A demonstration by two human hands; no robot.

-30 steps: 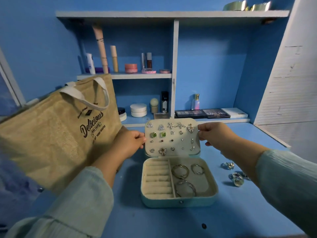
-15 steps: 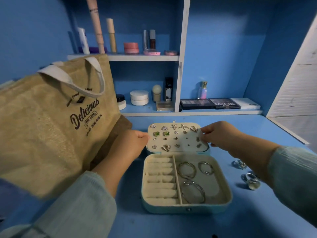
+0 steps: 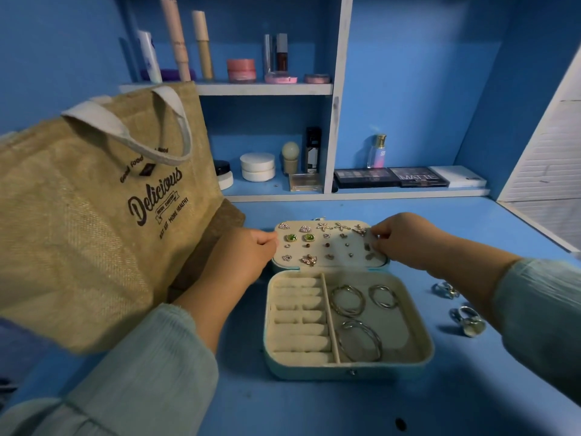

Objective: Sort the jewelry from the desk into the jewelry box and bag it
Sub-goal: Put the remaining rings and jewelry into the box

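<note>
A pale teal jewelry box (image 3: 349, 371) lies open on the blue desk, its cream tray holding three silver hoop bracelets (image 3: 347, 300) on the right and ring rolls on the left. The lid panel (image 3: 330, 247) is studded with several earrings. My left hand (image 3: 242, 256) pinches the lid's left edge. My right hand (image 3: 405, 239) pinches its right edge. Silver rings (image 3: 468, 320) lie loose on the desk to the right of the box. A jute tote bag (image 3: 94, 221) printed "Delicious" stands at the left.
Shelves behind the desk hold cosmetics: tubes, jars, a perfume bottle (image 3: 377, 151) and eyeshadow palettes (image 3: 390, 177). A white slatted panel (image 3: 547, 152) stands at the right. The bag stands close to the box's left side.
The lid has tipped further back and lies lower, with both hands still on its edges. The view has dropped closer to the desk.
</note>
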